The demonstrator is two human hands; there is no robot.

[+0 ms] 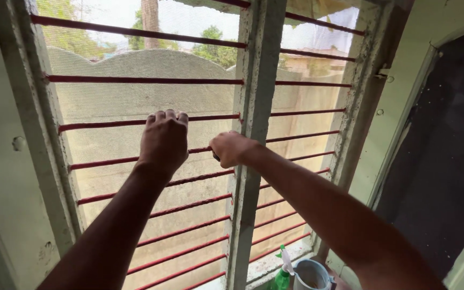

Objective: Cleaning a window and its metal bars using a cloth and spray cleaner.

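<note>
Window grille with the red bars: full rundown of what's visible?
The window grille is a set of thin red horizontal bars, seemingly painted metal, in a worn whitish frame with a central upright. Fine mesh screen sits behind. The left hand grips one bar with fingers curled over it; the right hand is closed against a bar beside the upright.

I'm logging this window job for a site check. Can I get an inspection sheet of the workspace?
Surface: window frame, worn pale paint, mesh behind.
Job's things: red bars, horizontal; small dark item in right hand, unclear.
Clutter: green spray bottle and pale jug on the sill.
Grippers: left hand grips a bar; right hand closed at a bar beside the post.
Cables: nothing seen.
Surroundings: boundary wall, trees outside.
</note>
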